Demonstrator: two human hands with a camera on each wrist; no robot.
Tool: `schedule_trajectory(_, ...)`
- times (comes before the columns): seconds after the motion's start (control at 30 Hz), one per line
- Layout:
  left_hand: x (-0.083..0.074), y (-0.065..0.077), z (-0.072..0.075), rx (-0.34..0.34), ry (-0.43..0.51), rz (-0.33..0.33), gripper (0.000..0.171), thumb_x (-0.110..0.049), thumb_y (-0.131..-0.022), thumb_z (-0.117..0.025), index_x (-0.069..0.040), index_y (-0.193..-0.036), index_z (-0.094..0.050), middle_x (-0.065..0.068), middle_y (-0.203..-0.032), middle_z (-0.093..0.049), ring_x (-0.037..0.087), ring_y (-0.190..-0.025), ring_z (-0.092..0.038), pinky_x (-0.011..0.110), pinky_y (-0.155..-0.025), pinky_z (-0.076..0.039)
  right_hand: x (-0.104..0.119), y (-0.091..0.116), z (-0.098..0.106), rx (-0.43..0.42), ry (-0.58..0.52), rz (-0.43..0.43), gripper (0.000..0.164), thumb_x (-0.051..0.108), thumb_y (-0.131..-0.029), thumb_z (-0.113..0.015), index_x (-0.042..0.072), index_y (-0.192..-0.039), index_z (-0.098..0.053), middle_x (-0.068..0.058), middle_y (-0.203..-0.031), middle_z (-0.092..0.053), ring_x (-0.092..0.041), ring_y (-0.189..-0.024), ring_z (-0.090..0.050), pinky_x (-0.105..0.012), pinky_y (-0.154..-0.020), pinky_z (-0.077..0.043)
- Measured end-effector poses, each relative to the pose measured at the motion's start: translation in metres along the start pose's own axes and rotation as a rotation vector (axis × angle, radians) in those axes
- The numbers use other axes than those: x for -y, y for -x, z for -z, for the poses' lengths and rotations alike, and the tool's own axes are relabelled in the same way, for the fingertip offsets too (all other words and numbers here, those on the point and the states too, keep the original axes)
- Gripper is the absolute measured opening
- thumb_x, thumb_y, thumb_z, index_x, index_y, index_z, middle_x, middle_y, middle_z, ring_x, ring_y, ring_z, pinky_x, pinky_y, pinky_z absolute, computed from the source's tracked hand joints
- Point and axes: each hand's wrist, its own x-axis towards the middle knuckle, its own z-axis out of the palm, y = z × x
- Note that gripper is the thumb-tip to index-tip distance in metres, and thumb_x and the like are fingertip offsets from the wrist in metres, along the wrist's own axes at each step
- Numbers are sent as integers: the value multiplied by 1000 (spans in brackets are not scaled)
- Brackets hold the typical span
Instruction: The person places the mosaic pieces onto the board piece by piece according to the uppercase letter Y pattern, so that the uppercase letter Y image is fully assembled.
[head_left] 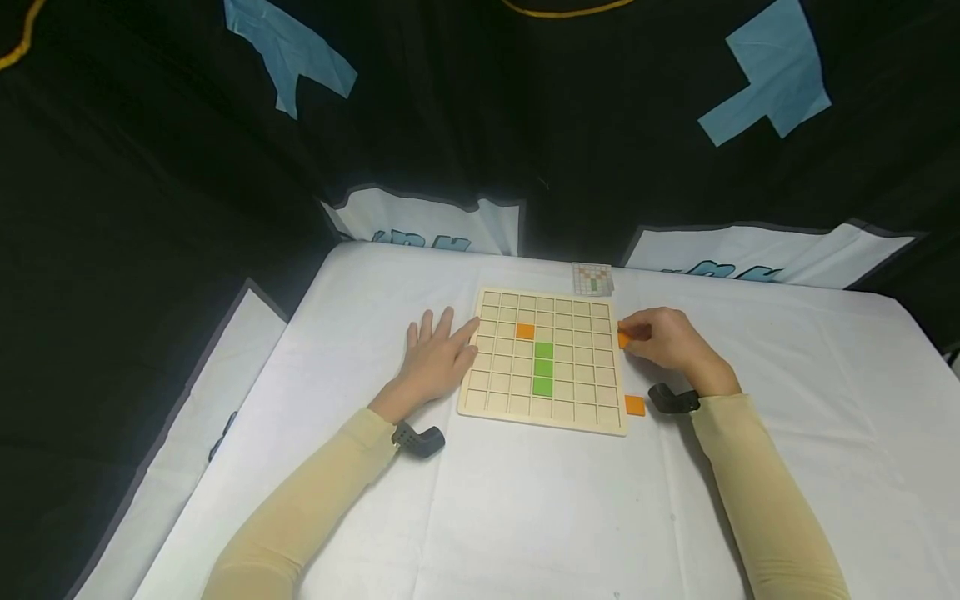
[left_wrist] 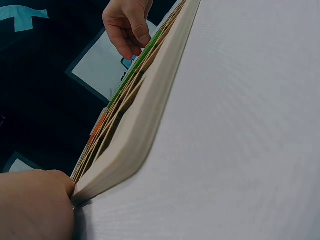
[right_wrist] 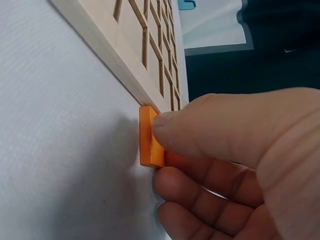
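Note:
A square wooden grid board (head_left: 510,398) lies on the white table, with one orange tile (head_left: 525,332) and a column of green tiles (head_left: 543,368) set in its cells. My left hand (head_left: 435,358) rests beside the board's left edge, fingers spread, with the forefinger and thumb touching that edge. At the opposite side my right hand (head_left: 663,337) pinches an orange tile (right_wrist: 146,137) between thumb and fingers. In the right wrist view this tile is tilted on edge, close against the board's side. Another orange tile (head_left: 634,406) lies by the board's lower right corner.
A small card (head_left: 592,280) printed with a coloured grid lies just behind the board. The white-covered table (head_left: 525,517) extends around it. Black curtains (head_left: 480,125) with blue tape patches (head_left: 780,71) stand behind the table.

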Motion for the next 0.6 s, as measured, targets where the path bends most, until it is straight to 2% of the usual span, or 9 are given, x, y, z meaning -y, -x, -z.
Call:
schedule_trajectory(0.27,0,0,0,-4,-8,-4,56,-41,-107,-33,-25,-161,-33,23,-170,-13,52,-156,0,71,-123,-1,1,0,0,2,18,-8,39,2,-87,-68,-4,-126,-69,-22,-119,-71,-32,-103,-63,-49,-96,-54)
schedule_trajectory(0.6,-1,0,1,-8,7,-5,56,-40,-107,-33,-24,-161,-34,23,-170,-13,53,-156,0,71,-123,0,3,2,0,1,15,1,40,1,-85,-71,-6,-124,-69,-22,-113,-72,-30,-98,-63,-41,-88,-53)
